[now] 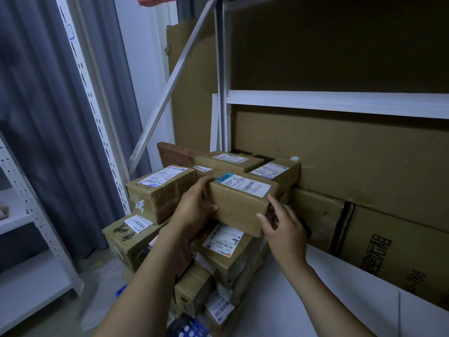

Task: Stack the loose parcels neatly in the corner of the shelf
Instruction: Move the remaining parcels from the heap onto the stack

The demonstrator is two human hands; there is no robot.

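Observation:
A brown cardboard parcel (239, 203) with a white label and a teal sticker lies on top of a pile of parcels at the left end of the white shelf (291, 288). My left hand (196, 207) grips its left end, fingers curled over the top edge. At the parcel's right front corner my right hand (281, 222) touches it with relaxed fingers. Several other labelled boxes surround it: one to the left (158, 190), two behind (233, 160) (277, 171), and more beneath (228, 249).
Large flattened cartons (364, 166) lean against the back of the shelf. A white shelf beam (340, 103) runs above. A diagonal metal brace (170, 86) and a perforated upright (97, 117) stand at left, with grey curtains behind. A second white rack (24, 239) is at far left.

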